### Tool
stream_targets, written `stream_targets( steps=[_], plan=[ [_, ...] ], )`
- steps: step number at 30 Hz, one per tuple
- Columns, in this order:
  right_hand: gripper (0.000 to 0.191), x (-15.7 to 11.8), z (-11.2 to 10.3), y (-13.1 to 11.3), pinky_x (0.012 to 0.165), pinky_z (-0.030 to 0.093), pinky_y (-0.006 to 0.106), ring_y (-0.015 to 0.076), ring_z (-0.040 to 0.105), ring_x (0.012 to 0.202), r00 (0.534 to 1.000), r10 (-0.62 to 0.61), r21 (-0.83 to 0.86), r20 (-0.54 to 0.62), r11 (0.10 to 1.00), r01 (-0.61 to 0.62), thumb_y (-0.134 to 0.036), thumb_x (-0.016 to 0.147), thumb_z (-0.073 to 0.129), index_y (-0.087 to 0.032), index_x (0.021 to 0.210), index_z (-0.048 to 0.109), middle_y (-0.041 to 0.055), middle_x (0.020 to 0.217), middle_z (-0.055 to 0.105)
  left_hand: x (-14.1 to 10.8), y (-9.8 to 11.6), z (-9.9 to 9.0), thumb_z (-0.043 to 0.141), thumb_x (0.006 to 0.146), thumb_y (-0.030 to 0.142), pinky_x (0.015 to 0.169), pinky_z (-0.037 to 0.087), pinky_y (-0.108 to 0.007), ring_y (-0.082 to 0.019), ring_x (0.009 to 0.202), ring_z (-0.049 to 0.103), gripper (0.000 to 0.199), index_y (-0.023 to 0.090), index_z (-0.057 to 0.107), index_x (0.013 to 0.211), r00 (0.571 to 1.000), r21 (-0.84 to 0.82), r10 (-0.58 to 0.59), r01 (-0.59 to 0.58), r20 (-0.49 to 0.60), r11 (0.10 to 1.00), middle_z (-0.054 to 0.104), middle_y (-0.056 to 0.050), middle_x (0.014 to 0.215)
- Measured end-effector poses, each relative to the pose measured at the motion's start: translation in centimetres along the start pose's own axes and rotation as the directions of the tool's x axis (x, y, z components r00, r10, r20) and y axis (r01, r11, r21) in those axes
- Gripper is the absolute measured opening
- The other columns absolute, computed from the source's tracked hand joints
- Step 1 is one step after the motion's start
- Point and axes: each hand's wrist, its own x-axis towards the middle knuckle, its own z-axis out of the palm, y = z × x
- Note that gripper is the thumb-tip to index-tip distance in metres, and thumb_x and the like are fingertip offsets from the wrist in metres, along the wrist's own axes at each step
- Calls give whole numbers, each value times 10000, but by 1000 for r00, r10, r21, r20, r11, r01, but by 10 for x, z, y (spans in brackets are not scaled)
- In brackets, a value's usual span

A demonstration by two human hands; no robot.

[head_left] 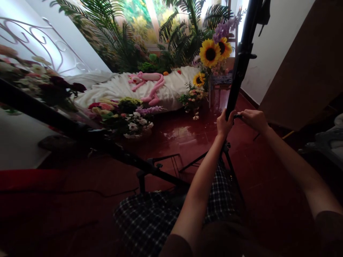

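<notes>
A tall black light stand [238,69] rises on the right, its legs spread on the floor below. My left hand [224,123] is wrapped round its pole at about mid height. Just to the right, my right hand [253,118] pinches a small black knob [237,116] that sticks out of the pole. Both hands are closed. A second black pole [107,146] slants across the left side, and neither hand touches it.
A bed draped in white cloth [104,87] holds a pink plush toy [154,84]. Flower arrangements [134,117] and sunflowers [210,53] stand around it. A cable [104,194] runs over the red floor [184,134]. A brown panel [297,71] leans at the right.
</notes>
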Motion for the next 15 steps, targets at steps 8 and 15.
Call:
stream_targets(
  steps=[8, 15],
  plan=[
    [257, 5, 2, -2, 698, 513, 319, 195, 632, 848, 942, -48, 56, -333, 996, 71, -174, 865, 513, -235, 1107, 571, 66, 996, 644, 0, -3, 2, 537, 900, 610, 561, 403, -226, -103, 535, 554, 447, 193, 684, 962, 1000, 12, 10, -10, -16, 1000, 626, 13, 615],
    [886, 90, -25, -67, 816, 574, 374, 203, 657, 1031, 875, -3, 540, -484, 786, 301, -478, 811, 709, -369, 1454, 110, 61, 1287, 566, 1, -4, 2, 562, 899, 583, 590, 441, -239, -124, 574, 605, 418, 186, 680, 957, 1000, 10, 4, -4, -22, 1000, 644, -6, 633]
  ],
)
